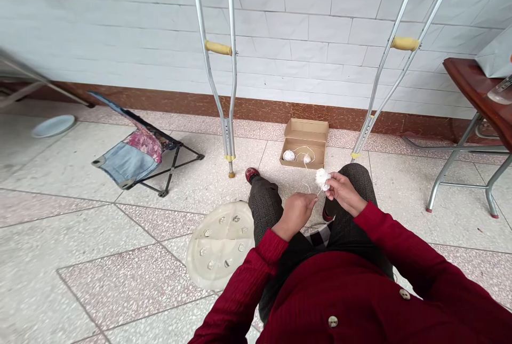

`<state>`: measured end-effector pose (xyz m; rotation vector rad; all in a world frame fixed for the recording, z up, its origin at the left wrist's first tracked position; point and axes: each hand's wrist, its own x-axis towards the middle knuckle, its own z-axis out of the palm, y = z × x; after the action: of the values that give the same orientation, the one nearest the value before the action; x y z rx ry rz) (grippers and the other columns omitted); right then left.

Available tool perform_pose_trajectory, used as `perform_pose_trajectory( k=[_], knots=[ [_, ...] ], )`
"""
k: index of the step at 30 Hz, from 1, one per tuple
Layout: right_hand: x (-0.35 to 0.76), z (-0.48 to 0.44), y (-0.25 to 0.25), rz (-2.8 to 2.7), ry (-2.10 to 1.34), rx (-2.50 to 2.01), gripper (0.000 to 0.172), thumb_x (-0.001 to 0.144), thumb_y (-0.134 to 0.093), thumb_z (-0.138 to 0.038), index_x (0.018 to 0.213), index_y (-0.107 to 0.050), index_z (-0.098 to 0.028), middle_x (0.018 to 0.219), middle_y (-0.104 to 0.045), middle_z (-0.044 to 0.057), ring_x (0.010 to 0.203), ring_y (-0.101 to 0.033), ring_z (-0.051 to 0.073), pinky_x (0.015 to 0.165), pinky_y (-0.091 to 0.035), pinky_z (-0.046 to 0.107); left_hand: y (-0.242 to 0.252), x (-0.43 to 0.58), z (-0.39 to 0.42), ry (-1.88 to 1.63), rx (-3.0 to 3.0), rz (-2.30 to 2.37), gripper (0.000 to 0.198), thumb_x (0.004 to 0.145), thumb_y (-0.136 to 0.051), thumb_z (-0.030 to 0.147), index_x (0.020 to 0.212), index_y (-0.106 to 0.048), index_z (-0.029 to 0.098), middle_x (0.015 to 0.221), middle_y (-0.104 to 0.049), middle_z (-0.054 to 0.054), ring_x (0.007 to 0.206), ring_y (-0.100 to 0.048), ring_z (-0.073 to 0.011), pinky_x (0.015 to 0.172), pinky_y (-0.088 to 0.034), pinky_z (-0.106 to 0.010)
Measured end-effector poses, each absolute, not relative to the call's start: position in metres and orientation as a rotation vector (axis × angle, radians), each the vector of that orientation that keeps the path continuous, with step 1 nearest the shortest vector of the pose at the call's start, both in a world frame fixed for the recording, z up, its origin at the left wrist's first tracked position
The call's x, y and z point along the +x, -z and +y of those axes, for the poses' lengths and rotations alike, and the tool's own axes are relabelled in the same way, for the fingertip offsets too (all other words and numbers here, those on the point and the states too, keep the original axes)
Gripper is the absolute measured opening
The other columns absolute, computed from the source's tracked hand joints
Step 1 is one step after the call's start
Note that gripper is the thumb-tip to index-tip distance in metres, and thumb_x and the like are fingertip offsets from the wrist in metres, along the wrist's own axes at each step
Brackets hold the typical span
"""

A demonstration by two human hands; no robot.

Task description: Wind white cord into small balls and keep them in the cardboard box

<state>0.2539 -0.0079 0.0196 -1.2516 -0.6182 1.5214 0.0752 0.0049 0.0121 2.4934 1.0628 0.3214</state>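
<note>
Bundle (322, 178): white yarn, fluffy, compact, gripped in the right fingers (337, 177). Thread (319, 192): thin, white, slants from the bundle's lower side to the left fingers (311, 198), pinched there.

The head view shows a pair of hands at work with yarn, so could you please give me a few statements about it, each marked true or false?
1. The right hand holds a white yarn bundle. True.
2. The left hand lies flat on a knee. False: its fingertips pinch a thin strand.
3. The cardboard box is closed. False: its lid stands open.
4. A white ball lies in the box. True.
5. The folding chair is right of the box in the picture. False: it is to the left.
6. The crutches have yellow handgrips. True.
</note>
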Motion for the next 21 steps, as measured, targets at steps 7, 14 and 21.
perform_pose_trajectory(
  k=[7, 14, 21],
  knots=[
    [0.251, -0.046, -0.024, -0.974, -2.238, -1.069, 0.029, 0.063, -0.063, -0.016, 0.091, -0.055, -0.017, 0.059, -0.060, -0.005, 0.034, -0.046, 0.006, 0.031, -0.030, 0.015, -0.006, 0.059, 0.026, -0.337, 2.524, 0.904, 0.026, 0.095, -0.046, 0.026, 0.083, -0.067, 0.018, 0.079, -0.069, -0.004, 0.078, -0.062, -0.0176, 0.078, -0.043, -0.028],
    [0.253, -0.032, 0.019, -0.716, -1.896, -1.459, 0.018, 0.057, -0.063, -0.016, 0.072, -0.054, -0.016, 0.044, -0.054, -0.005, 0.030, -0.044, 0.008, 0.027, -0.026, 0.016, -0.034, 0.064, 0.038, -0.347, 2.721, 0.936, 0.028, 0.095, -0.043, 0.025, 0.080, -0.066, 0.016, 0.076, -0.068, -0.006, 0.076, -0.061, -0.0185, 0.085, -0.042, -0.033],
    [0.259, 0.002, -0.003, -0.522, -1.457, -1.397, 0.019, 0.062, -0.064, -0.024, 0.069, -0.047, -0.019, 0.048, -0.052, -0.007, 0.038, -0.047, 0.007, 0.034, -0.033, 0.016, -0.026, 0.076, 0.008, -0.444, 2.378, 1.006, 0.033, 0.096, -0.043, 0.030, 0.077, -0.066, 0.017, 0.073, -0.067, -0.004, 0.074, -0.061, -0.0173, 0.074, -0.043, -0.028]
  ],
)
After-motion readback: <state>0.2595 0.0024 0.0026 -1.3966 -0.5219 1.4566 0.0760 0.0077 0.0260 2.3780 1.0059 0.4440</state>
